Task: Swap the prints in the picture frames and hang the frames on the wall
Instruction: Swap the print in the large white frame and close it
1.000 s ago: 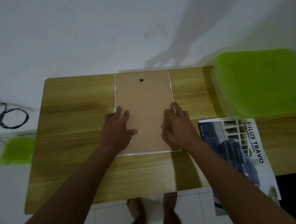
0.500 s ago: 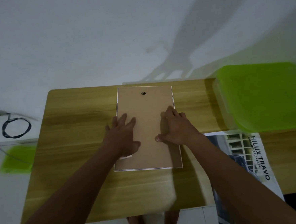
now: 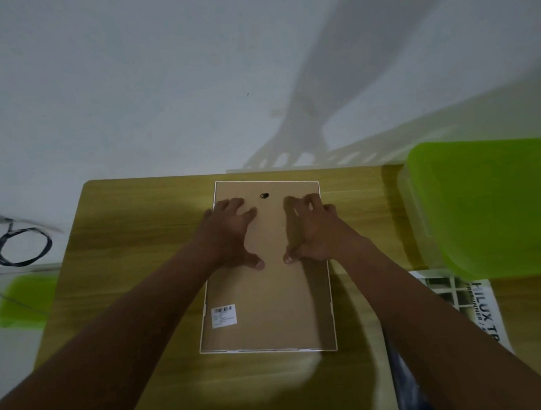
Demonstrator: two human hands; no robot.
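Observation:
A white picture frame (image 3: 267, 314) lies face down on the wooden table (image 3: 124, 279), its brown backing board up. A small black hanger (image 3: 264, 195) sits near the far edge, and a barcode sticker (image 3: 224, 316) near the left front corner. My left hand (image 3: 231, 236) and my right hand (image 3: 312, 230) press on the far half of the backing, either side of the hanger, with fingertips bent down onto the board and thumbs pointing toward each other. A printed poster (image 3: 471, 306) with a car picture lies to the right, partly under my right arm.
A green plastic box (image 3: 490, 208) with a lid stands on the table's right far corner. A white wall rises right behind the table. On the floor at the left lie a coiled black cable (image 3: 22, 247) and a green sheet (image 3: 23, 302).
Both hands have slid along the backing from the frame's middle to its far end, uncovering the barcode sticker. The camera has tilted upward toward the wall.

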